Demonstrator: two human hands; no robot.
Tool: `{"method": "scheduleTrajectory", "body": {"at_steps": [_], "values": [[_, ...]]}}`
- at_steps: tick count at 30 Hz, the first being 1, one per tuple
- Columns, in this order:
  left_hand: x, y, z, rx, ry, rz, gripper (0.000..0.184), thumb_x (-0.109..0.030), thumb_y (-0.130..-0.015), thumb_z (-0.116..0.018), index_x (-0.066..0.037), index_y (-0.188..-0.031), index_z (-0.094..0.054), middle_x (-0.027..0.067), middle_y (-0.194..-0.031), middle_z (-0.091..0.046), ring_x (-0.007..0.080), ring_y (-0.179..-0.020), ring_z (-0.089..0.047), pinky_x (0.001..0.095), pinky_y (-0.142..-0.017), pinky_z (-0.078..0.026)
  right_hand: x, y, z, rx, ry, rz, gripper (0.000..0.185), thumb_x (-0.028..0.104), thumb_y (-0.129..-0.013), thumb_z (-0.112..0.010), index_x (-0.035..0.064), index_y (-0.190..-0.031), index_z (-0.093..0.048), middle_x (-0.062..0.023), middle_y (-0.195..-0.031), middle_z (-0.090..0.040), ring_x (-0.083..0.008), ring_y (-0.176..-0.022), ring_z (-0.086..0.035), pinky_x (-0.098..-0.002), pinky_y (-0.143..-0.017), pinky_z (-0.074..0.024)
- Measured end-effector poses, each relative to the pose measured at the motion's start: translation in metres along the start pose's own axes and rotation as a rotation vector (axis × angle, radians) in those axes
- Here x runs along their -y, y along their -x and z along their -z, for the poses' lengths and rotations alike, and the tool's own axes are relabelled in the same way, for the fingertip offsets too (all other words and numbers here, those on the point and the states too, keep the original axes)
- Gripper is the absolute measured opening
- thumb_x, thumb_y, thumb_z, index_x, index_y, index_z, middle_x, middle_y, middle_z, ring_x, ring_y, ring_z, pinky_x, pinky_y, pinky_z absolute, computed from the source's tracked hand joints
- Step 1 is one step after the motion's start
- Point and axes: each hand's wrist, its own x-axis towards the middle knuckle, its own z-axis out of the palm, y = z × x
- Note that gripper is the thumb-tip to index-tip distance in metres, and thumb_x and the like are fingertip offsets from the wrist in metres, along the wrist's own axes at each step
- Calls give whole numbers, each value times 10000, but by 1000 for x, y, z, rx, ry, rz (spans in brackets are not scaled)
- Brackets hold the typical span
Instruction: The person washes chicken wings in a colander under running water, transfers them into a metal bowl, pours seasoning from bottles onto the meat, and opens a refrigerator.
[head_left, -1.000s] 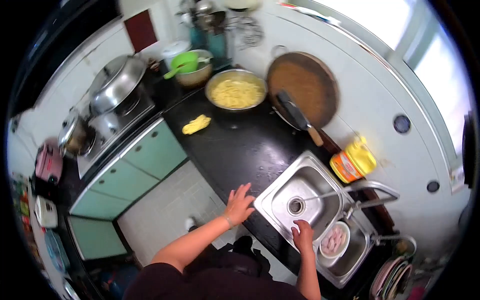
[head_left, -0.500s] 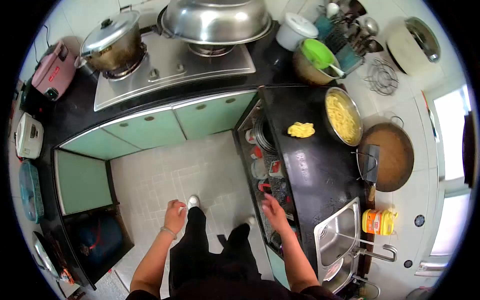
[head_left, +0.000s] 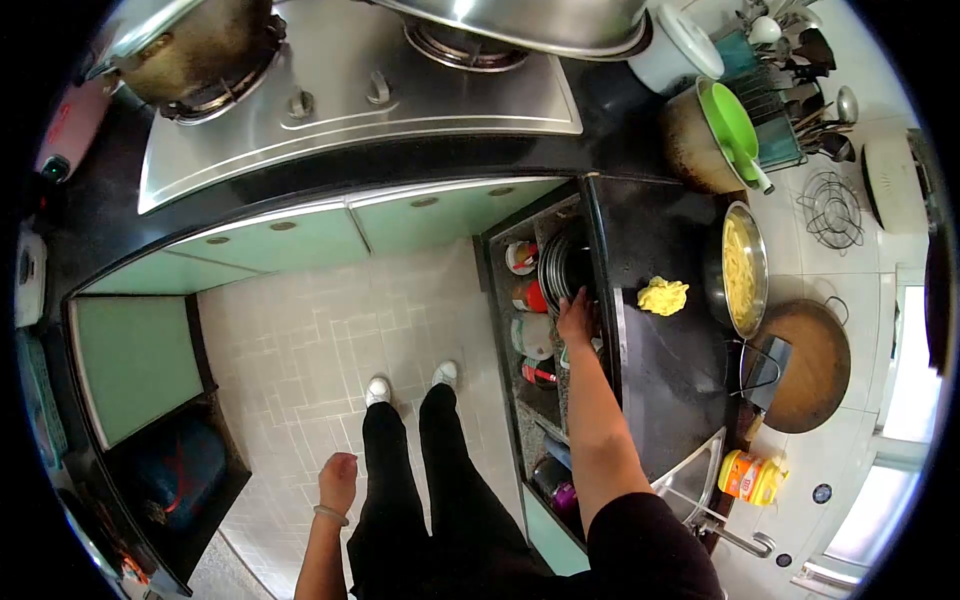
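My right hand reaches into the open shelf under the right counter. Its fingers are apart at the near rim of a stack of round metal basins; whether they touch the rim is hard to see. My left hand hangs over the floor with fingers curled in and nothing visible in it. Around my right hand on the shelf stand a jar with a red lid, a clear container and a dark red-labelled jar.
Yellow dough-like food lies on the black counter, with a metal bowl of yellow strips behind it. A wok, cleaver and sink are along the right. Ahead is a gas stove with pots.
My right hand has moved forward into the shelf, to the metal basins. My left hand has dropped lower, its fingers more curled. The view has moved closer to the stove.
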Motion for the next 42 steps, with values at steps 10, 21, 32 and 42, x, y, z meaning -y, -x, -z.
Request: {"method": "scheduleTrajectory", "body": {"at_steps": [10,21,32,42], "values": [[-136,-94,-109,270,294,-83,146,-139,-850,-586,-21,-934,-597,128,-851,-614,216,-781,-618,287,-692,-484,12,-4,18,-22,-193,29,225,16,-771,-567,8,-989,-513,-238,-1052,-514,-422,-998,-484,-446,-836,-412],[-282,-159,-172,539,649,340,577,-116,-838,-548,-122,-1342,-268,100,-1105,-525,195,-920,-563,314,-723,-520,41,103,70,8,-365,733,303,69,-678,-624,9,-971,-572,-149,-967,-558,-309,-876,-537,-427,-749,-413],[-169,-131,-110,155,903,399,591,114,-716,-437,-103,-1261,-369,102,-1134,-517,274,-992,-578,390,-713,-565,18,-19,10,403,-90,24,389,210,-872,-514,-31,-1172,-464,-266,-1104,-540,-434,-995,-527,-493,-844,-413],[-150,-95,-82,90,944,507,604,138,-700,-386,-94,-1257,-359,115,-1105,-528,273,-916,-607,378,-653,-584,27,-25,16,209,-58,-101,179,130,-784,-537,12,-918,-524,-218,-1049,-539,-381,-923,-566,-454,-769,-477]]}}
